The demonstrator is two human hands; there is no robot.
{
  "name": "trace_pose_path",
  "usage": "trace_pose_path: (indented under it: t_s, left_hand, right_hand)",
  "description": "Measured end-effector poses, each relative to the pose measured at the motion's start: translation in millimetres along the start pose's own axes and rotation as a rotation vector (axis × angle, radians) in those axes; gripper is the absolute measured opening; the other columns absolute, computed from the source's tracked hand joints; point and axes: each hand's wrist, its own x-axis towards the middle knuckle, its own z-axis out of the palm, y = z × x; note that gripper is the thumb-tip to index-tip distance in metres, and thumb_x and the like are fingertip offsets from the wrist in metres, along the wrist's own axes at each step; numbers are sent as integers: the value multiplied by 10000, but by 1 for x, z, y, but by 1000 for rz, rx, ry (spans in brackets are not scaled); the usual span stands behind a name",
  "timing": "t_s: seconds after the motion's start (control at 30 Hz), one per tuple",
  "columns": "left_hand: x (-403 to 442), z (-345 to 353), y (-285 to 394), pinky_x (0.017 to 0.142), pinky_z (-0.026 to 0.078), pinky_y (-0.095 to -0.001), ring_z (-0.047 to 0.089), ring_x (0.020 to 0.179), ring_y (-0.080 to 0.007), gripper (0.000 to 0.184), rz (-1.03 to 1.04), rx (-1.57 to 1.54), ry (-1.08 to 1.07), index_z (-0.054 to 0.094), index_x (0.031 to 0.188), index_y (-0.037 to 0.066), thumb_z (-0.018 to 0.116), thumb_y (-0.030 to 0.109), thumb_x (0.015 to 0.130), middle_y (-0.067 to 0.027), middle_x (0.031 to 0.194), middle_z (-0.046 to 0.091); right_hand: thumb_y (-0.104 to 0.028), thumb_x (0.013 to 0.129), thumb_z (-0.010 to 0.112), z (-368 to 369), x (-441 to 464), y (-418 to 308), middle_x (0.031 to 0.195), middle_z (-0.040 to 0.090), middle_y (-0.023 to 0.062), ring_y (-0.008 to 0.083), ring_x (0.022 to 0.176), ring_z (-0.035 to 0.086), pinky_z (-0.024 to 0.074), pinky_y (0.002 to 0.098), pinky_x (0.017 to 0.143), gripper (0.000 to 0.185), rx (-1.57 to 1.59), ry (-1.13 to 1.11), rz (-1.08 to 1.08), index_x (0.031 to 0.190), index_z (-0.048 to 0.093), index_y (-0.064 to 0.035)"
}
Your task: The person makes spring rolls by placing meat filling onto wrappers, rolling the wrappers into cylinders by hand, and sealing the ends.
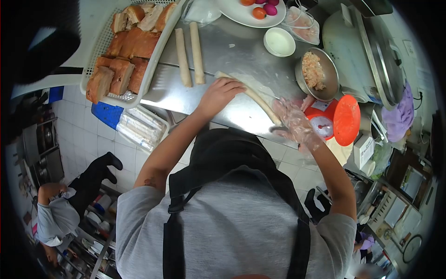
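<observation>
A long, thin pale roll [256,98] in a wrapper lies slanted on the steel table near its front edge. My left hand [222,95], bare, rests over its upper left end with the fingers together and curled onto it. Around the lower right end is my right hand [297,122], in a clear plastic glove, thumb and fingers on either side. A thin translucent wrapper sheet [260,86] shows beside the roll. Two similar finished-looking rolls [197,53] lie side by side to the left. A metal bowl [335,76] of pinkish minced filling [313,70] stands to the right.
A white basket [153,69] of roasted pork slabs [135,44] stands at left. Behind are a small white bowl [279,42] and a plate [227,10] with orange and magenta eggs. A red scale [321,125] and large pot [346,51] are at right. Another person [60,209] works lower left.
</observation>
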Motion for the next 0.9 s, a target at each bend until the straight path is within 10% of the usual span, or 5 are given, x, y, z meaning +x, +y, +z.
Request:
trace_pose_path:
  t_s: [0.9]
  left_hand:
    - [0,5,-2,976,442,-390,592,1089,-230,313,9,10,26,710,1055,136,708,54,753,4,1124,672]
  right_hand:
    - [-564,756,775,-35,127,-4,1588,343,200,391,1489,290,240,475,1237,1085,127,257,-351,1553,296,-4]
